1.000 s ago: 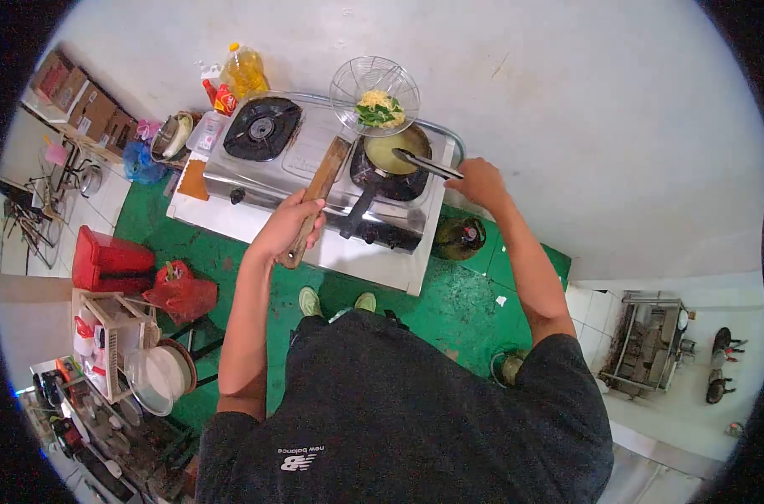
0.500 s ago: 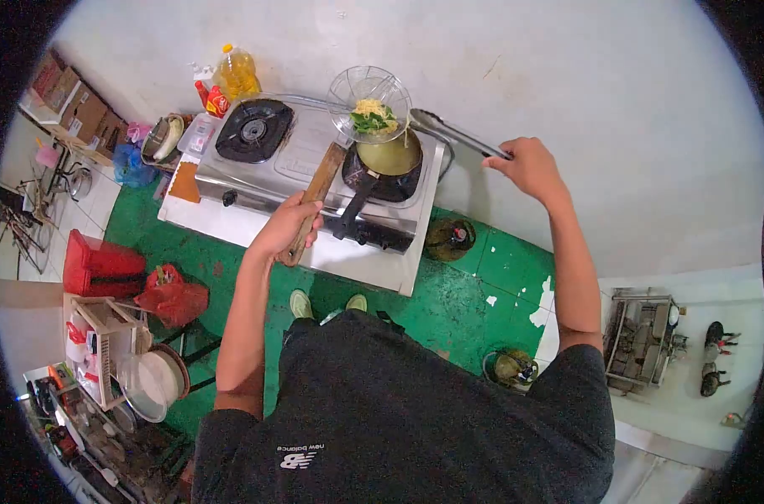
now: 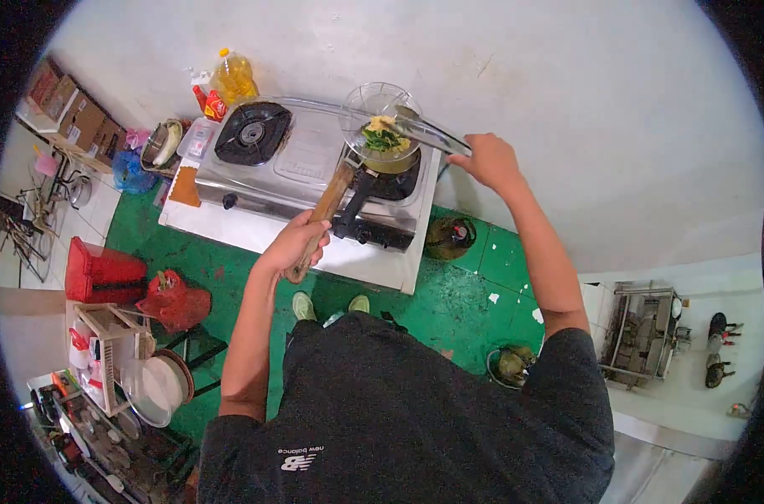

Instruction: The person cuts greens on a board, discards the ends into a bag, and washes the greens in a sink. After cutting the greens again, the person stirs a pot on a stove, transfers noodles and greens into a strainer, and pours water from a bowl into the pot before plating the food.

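My left hand (image 3: 300, 243) is wrapped round the wooden handle of a wire strainer (image 3: 354, 105). Yellow noodles and green leaves (image 3: 384, 139) lie in the strainer, which is over a pot (image 3: 393, 161) on the right burner. The pot's black handle (image 3: 356, 202) points toward me. My right hand (image 3: 493, 160) grips metal tongs (image 3: 437, 134), whose tips are in the strainer beside the noodles. The strainer hides most of the pot's inside.
The stove (image 3: 302, 160) has a bare left burner (image 3: 252, 133). Behind it stand an oil bottle (image 3: 234, 77) and a red sauce pack (image 3: 215, 107). A bowl (image 3: 161, 144) is at the left. A gas cylinder (image 3: 450, 238) stands on the green floor.
The strainer has shifted right and slightly toward me, further over the pot. My right hand has moved left, bringing the tongs' tips into the strainer.
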Tool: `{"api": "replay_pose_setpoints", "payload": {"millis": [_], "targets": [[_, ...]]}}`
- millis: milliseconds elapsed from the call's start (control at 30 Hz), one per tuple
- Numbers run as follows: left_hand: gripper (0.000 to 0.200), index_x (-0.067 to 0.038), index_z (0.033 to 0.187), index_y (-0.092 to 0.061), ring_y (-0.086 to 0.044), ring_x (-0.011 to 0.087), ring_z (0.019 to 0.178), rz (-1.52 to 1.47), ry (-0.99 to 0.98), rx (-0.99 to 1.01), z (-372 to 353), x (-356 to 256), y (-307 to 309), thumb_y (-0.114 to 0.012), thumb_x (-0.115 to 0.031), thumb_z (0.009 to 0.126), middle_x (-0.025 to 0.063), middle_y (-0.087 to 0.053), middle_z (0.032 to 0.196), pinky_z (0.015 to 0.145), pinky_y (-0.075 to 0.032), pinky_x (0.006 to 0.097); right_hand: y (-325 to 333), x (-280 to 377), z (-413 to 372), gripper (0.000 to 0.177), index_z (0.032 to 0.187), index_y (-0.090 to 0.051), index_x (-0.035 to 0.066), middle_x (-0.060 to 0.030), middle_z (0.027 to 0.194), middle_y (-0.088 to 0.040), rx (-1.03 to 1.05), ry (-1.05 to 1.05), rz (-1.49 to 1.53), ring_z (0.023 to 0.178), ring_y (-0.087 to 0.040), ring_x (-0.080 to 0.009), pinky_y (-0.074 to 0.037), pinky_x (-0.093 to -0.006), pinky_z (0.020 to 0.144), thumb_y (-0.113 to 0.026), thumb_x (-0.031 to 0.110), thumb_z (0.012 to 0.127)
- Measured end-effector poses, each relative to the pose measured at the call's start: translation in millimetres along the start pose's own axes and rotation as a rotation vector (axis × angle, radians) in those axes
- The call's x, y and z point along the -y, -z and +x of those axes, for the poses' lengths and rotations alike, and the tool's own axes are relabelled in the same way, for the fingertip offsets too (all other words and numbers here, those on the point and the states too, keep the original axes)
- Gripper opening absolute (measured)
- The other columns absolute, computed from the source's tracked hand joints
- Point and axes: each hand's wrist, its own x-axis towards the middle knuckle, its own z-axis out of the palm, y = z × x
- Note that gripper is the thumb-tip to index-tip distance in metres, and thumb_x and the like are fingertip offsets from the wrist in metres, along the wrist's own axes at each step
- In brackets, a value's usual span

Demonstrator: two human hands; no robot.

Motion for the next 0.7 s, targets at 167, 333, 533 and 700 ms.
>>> {"api": "replay_pose_setpoints", "payload": {"millis": [167, 333, 533, 700], "targets": [[0.015, -0.011, 0.106, -0.046, -0.046, 0.0103, 0.046, 0.001, 0.017, 0.015, 0, 12, 6, -0.054, -0.02, 0.096, 0.0005, -0.049, 0.071, 0.041, -0.038, 0.0259, -24, 0, -13, 0.054, 0.086, -0.068, 0.003, -0.0212, 0.086, -0.068, 0.01, -0.032, 0.006, 0.083, -0.067, -0.0384, -0.054, -0.0485, 0.07, -0.065, 0.057, 0.081], [0.016, -0.01, 0.107, -0.046, -0.046, 0.0105, 0.046, 0.004, 0.03, 0.041, 7, 20, 10, -0.054, -0.02, 0.097, 0.001, -0.049, 0.071, 0.041, -0.039, 0.0266, -43, 1, -26, 0.05, 0.087, -0.068, 0.004, -0.0205, 0.078, -0.068, -0.027, -0.101, 0.148, 0.077, -0.067, -0.0401, -0.053, -0.0497, 0.068, -0.064, 0.053, 0.085], [0.022, -0.009, 0.108, -0.048, -0.05, 0.0111, 0.048, 0.036, 0.071, 0.088, 20, 21, 24, -0.053, -0.028, 0.098, 0.003, -0.054, 0.074, 0.042, -0.041, 0.0265, -77, 9, -37, 0.05, 0.091, -0.067, 0.004, -0.0212, 0.078, -0.068, -0.108, -0.15, 0.308, 0.076, -0.066, -0.0423, -0.052, -0.0516, 0.067, -0.063, 0.053, 0.086], [0.034, -0.007, 0.112, -0.051, -0.054, 0.0123, 0.05, 0.143, 0.12, 0.065, 14, 10, 23, -0.051, -0.038, 0.098, 0.0067, -0.063, 0.082, 0.048, -0.049, 0.0262, -95, 15, -40, 0.051, 0.092, -0.067, 0.004, -0.0212, 0.08, -0.068, -0.115, -0.205, 0.357, 0.078, -0.066, -0.0428, -0.052, -0.0518, 0.068, -0.063, 0.055, 0.086]]}}
